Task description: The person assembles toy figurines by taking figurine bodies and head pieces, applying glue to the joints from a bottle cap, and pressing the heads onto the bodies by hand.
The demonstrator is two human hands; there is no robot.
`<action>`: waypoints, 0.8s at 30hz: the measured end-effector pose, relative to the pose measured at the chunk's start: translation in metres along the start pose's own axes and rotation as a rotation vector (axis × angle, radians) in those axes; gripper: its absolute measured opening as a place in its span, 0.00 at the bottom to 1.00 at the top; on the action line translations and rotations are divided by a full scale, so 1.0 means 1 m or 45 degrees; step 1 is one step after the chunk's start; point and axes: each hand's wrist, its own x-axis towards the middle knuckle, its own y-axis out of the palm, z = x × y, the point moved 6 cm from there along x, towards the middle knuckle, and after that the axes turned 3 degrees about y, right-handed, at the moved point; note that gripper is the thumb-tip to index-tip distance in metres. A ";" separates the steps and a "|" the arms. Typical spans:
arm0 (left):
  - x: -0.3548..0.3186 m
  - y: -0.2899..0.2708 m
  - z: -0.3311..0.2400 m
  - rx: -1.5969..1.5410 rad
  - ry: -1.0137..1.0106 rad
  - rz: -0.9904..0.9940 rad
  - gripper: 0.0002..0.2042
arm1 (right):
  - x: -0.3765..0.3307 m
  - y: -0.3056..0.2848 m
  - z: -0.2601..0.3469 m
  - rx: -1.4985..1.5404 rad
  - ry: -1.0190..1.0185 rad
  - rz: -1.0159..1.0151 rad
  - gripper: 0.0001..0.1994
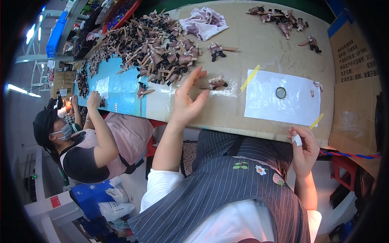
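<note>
My left hand point(189, 101) reaches over the table with its fingers apart and nothing in its grip. A small figurine point(217, 82) with a brown body and black feet lies just beyond its fingertips. My right hand point(306, 148) is at the table's near edge, fingers curled in. White tape or wrap is around one of its digits; whether it pinches something small cannot be made out. Between the hands, a white sheet point(263, 107) is taped to the table by yellow strips. On it are a bottle cap point(280, 92) and a few tiny pale pieces point(312, 93).
A big heap of similar figurines point(162, 52) covers the table's left part, with a smaller group point(283, 20) at the far right. A crumpled stained cloth point(204, 23) lies at the back. Cardboard boxes point(354, 109) stand at right. A masked co-worker point(89, 141) sits at left.
</note>
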 end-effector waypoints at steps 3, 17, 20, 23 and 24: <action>-0.002 0.000 0.000 -0.057 0.013 0.013 0.30 | -0.002 0.000 -0.004 -0.003 0.021 0.004 0.09; 0.011 0.013 -0.016 0.062 0.067 -0.052 0.14 | -0.002 0.011 -0.018 -0.089 -0.114 -0.061 0.08; 0.007 0.012 -0.003 -0.255 -0.109 -0.135 0.12 | -0.002 0.013 -0.014 -0.213 -0.229 -0.068 0.07; 0.004 0.008 0.007 -0.626 -0.350 -0.175 0.11 | -0.001 0.016 -0.012 -0.203 -0.267 -0.074 0.07; 0.003 0.008 0.010 -0.724 -0.459 -0.153 0.11 | -0.002 0.016 -0.012 -0.217 -0.285 -0.077 0.07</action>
